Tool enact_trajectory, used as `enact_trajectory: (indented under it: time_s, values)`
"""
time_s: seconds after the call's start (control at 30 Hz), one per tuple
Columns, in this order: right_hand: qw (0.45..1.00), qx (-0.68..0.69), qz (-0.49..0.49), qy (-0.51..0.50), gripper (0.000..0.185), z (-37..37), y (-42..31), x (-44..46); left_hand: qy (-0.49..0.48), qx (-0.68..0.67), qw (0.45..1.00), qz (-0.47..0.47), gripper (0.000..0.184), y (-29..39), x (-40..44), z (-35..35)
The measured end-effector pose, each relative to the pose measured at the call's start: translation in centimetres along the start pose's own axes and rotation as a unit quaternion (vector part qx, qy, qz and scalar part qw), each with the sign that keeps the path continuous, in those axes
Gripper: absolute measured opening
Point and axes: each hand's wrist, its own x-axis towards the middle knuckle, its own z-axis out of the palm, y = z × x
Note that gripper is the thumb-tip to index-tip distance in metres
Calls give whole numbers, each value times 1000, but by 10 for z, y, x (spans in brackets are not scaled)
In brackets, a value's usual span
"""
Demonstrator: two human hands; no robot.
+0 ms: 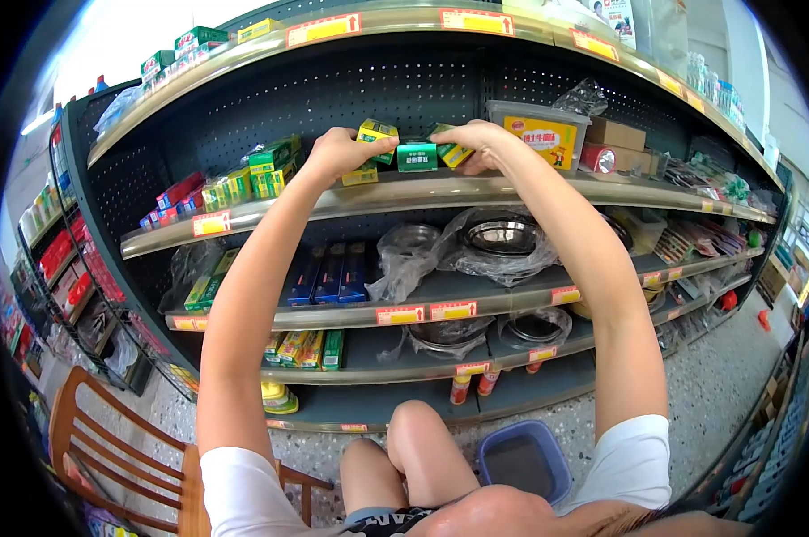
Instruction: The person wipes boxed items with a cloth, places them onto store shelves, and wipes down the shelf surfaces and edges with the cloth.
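My left hand (340, 154) is closed on a yellow and green box (377, 134) above the upper middle shelf. Its thumb lies across the box. Opposite it, my right hand (478, 143) grips another yellow and green box (452, 154) by its side. Between the two hands sits a green box (416, 157) near the shelf's front edge. Under my left hand a further yellow box (361, 175) rests on the shelf. Farther left on the same shelf are stacked green and yellow boxes (270, 170).
A clear tub with a yellow label (539, 134) stands right of my hands. Plastic-wrapped metal pans (503, 237) lie one shelf below. A wooden chair (127, 456) is at the lower left, and a blue basin (524, 461) sits on the floor beside my knees.
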Motion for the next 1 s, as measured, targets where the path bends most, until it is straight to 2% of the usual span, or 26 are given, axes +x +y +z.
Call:
enact_trajectory:
  time_s: [0.07, 0.1, 0.2, 0.23, 0.33, 0.37, 0.4, 0.47, 0.57, 0.67, 0.73, 0.8, 0.9, 1.0]
  values:
    - [998, -68, -5, 3, 48, 5, -10, -43, 38, 45, 998, 10, 87, -3, -2, 5]
    - [989, -142, -32, -17, 57, -1, 1, -16, 43, 60, 997, 3, 90, -3, -2, 7]
    - [944, -313, -69, 72, 60, 3, -1, -31, 68, 50, 996, 16, 91, -12, 2, 13]
    - [943, -321, -75, 42, 67, 0, -1, -31, 76, 46, 996, 23, 90, -14, 1, 13]
    - [925, -365, -96, 55, 73, -2, 3, -33, 76, 51, 995, 26, 90, -20, 1, 12]
    - [931, -349, -89, 49, 80, -2, 3, -31, 70, 58, 996, 25, 89, -21, 2, 11]
    - [941, -309, -130, 52, 85, 1, 5, -30, 64, 64, 996, 23, 88, -23, 3, 10]
    - [915, -288, -277, 45, 91, 5, 18, -29, 57, 73, 995, 28, 88, -21, -4, 7]
    - [904, -298, -306, 3, 85, 4, 15, -27, 89, 80, 991, 55, 87, -25, -6, 10]
    - [881, -347, -320, 15, 69, 13, 13, -26, 77, 89, 992, 47, 87, -24, -6, 8]
    - [857, -396, -323, 69, 59, 30, 18, -21, 63, 88, 993, 54, 88, -25, -5, 7]
    - [867, -395, -297, 64, 59, 32, 14, -25, 64, 88, 992, 70, 90, -24, -6, 7]
    - [837, -406, -363, 51, 58, 27, 14, -19, 118, 83, 987, 75, 93, -31, -4, 15]
    - [842, -394, -368, 23, 57, 21, 12, -19, 68, 62, 993, 73, 94, -30, -4, 7]
